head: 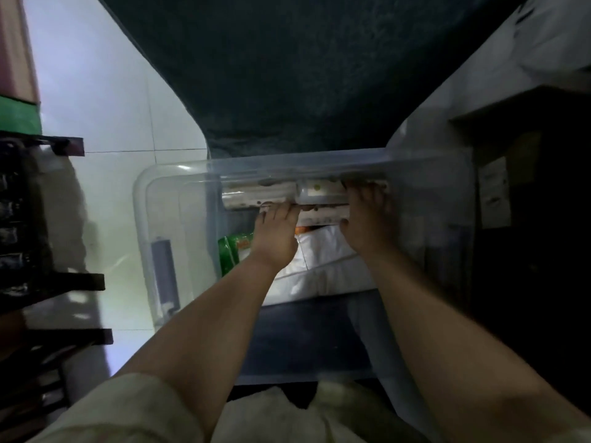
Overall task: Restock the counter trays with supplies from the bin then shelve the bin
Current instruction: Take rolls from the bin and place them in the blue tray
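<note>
Bin [166,219]: clear plastic, open at the top, standing on the pale tiled floor [105,129] directly below the camera; its far wall lies against a dark green mat [303,68].
Bin contents: white flat packs [259,195] stacked along the far wall, a white bag [323,251] in the middle, a green packet [228,254] to the left of the bag, upright against it.
Left hand [276,238]: inside the bin, fingers curled onto the near edge of the white flat packs, gripping them; thumb side hidden.
Right hand [367,222]: inside the bin, fingers spread over the right end of the same white flat packs, pressing down on them and closed around their edge.
Forearms: both bare, reaching forward and down over the near rim of the bin.
Sleeve [128,407]: pale fabric, rolled up on the left arm.
Shelf unit [48,282]: dark, at the left edge of the view, contents blurred.
Right side: dark cabinet [527,203], details too dim to tell.
Lighting: low, with a motion blur over the bin walls.
</note>
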`<state>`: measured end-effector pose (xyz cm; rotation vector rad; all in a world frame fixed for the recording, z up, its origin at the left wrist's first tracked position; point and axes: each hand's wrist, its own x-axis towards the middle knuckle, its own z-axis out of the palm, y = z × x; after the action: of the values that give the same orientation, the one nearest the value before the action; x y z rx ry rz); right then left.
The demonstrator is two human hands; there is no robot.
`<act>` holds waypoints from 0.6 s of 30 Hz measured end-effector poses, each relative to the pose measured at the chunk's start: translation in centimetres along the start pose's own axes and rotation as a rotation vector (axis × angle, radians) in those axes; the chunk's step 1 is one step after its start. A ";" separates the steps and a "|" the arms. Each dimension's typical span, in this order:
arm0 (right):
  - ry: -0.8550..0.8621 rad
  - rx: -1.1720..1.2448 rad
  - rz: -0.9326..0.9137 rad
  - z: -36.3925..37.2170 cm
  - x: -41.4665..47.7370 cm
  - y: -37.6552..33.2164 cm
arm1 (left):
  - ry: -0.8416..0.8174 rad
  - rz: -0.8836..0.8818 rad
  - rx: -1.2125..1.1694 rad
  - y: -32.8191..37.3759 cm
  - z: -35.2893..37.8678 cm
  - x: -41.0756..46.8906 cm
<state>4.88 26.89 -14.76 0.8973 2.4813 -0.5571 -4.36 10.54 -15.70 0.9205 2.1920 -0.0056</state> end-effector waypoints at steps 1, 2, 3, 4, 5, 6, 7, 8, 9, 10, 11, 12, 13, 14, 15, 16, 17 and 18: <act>0.010 -0.005 0.016 0.7 0.4 0.2 | 0.023 0.013 0.030 0.1 0.7 0.6; 0.026 -0.003 0.024 1.3 0.7 0.3 | 0.047 0.021 0.066 0.2 1.5 0.9; 0.051 0.004 0.022 1.8 1.0 0.3 | 0.075 0.020 0.088 0.3 2.1 1.1; 0.075 0.010 0.017 2.1 1.2 0.3 | 0.100 0.012 0.096 0.4 2.8 1.1; 0.094 0.010 0.014 2.4 1.3 0.2 | 0.118 0.004 0.100 0.5 3.3 1.1; 0.106 0.003 0.013 2.7 1.3 0.2 | 0.128 -0.001 0.108 0.5 3.8 1.1; 0.114 -0.002 0.012 2.9 1.3 0.2 | 0.135 -0.005 0.114 0.5 4.2 1.1; 0.116 0.000 0.014 3.0 1.3 0.1 | 0.141 -0.013 0.111 0.4 4.5 1.2; 0.115 0.009 0.021 3.1 1.2 0.1 | 0.145 -0.026 0.100 0.4 4.6 1.3; 0.110 0.018 0.032 3.0 1.2 0.0 | 0.147 -0.038 0.090 0.3 4.6 1.6; 0.106 0.025 0.039 2.9 1.3 0.0 | 0.146 -0.044 0.082 0.3 4.6 1.9; 0.103 0.037 0.037 2.7 1.3 0.0 | 0.141 -0.041 0.075 0.2 4.4 2.0; 0.104 0.056 0.021 2.4 1.2 -0.2 | 0.135 -0.033 0.072 0.2 4.2 2.0; 0.106 0.080 -0.008 2.1 1.1 -0.3 | 0.131 -0.026 0.071 0.1 4.0 1.8; 0.104 0.104 -0.044 1.6 0.8 -0.6 | 0.130 -0.022 0.065 0.0 3.6 1.4; 0.099 0.129 -0.079 1.1 0.4 -1.0 | 0.131 -0.019 0.057 -0.3 3.1 0.9; 0.094 0.158 -0.107 0.6 -0.1 -1.4 | 0.128 -0.018 0.060 -0.6 2.6 0.2; 0.093 0.183 -0.125 0.0 -0.7 -1.8 | 0.126 -0.013 0.078 -0.9 2.0 -0.7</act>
<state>4.10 25.28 -13.98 0.8571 2.6158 -0.8128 -3.29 8.93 -16.95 0.9731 2.3282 -0.0407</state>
